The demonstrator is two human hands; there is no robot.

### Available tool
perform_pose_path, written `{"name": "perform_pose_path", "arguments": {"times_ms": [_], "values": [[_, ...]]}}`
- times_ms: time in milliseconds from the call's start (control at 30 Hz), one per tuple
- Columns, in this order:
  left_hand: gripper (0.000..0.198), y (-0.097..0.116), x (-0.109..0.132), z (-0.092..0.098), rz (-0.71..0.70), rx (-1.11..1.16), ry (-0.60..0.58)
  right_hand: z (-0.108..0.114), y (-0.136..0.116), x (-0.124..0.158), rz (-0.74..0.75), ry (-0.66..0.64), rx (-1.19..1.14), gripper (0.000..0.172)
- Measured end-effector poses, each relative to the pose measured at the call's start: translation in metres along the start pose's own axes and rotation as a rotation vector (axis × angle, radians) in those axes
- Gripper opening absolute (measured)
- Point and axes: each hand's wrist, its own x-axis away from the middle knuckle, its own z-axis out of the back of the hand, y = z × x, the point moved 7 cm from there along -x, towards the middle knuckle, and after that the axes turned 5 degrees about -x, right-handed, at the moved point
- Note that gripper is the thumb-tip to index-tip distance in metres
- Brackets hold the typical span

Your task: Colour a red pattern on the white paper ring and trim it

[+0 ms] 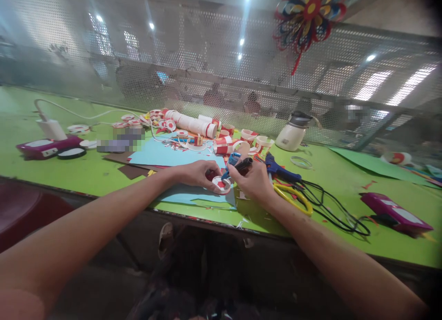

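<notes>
The left hand (203, 175) grasps the rim of a small white disc (226, 186) with a red centre, its fingers curled; a dark red patch inside this curl is hard to make out. The disc lies near the front edge of the green table (331, 172), on a light blue paper (183, 195), and the left fingers cover a part of its rim. The right hand (253, 178) grips a dark pen (244, 165), whose blue front end slants down to the disc. Whether the tip touches the surface, I cannot tell. Just behind the pen there is a blue object (234, 158), partly hidden by the right hand, and I cannot say what it is.

Beside the right wrist, a yellow loop handle (293, 199) shows, while its other end is hidden. Behind it lies a blue glue gun (281, 171), its front part hard to separate from the red and white paper rings (223, 146) near it. At the left, a pixelated patch covers 1 flat object (113, 146). The hanging paper flower (311, 9) is cut off by the upper edge.
</notes>
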Motion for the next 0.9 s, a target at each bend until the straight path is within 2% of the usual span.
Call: {"name": "perform_pose_path", "arguments": {"times_ms": [100, 367, 567, 767, 900], "values": [[0.052, -0.001, 0.000, 0.001, 0.008, -0.011, 0.009, 0.001, 0.002, 0.001, 0.001, 0.021, -0.018, 0.030], [0.052, 0.003, 0.001, 0.003, -0.005, -0.092, -0.001, 0.020, 0.018, -0.004, -0.043, 0.264, -0.293, 0.033], [0.050, 0.002, 0.001, 0.002, -0.011, -0.030, -0.010, 0.028, 0.022, -0.008, -0.110, 0.299, -0.389, 0.022], [0.050, 0.004, 0.001, 0.002, -0.032, -0.038, 0.000, 0.042, 0.021, -0.017, -0.062, 0.356, -0.429, 0.021], [0.053, 0.001, 0.001, 0.002, -0.008, -0.046, 0.004, 0.044, 0.034, -0.026, -0.117, 0.322, -0.507, 0.017]]}}
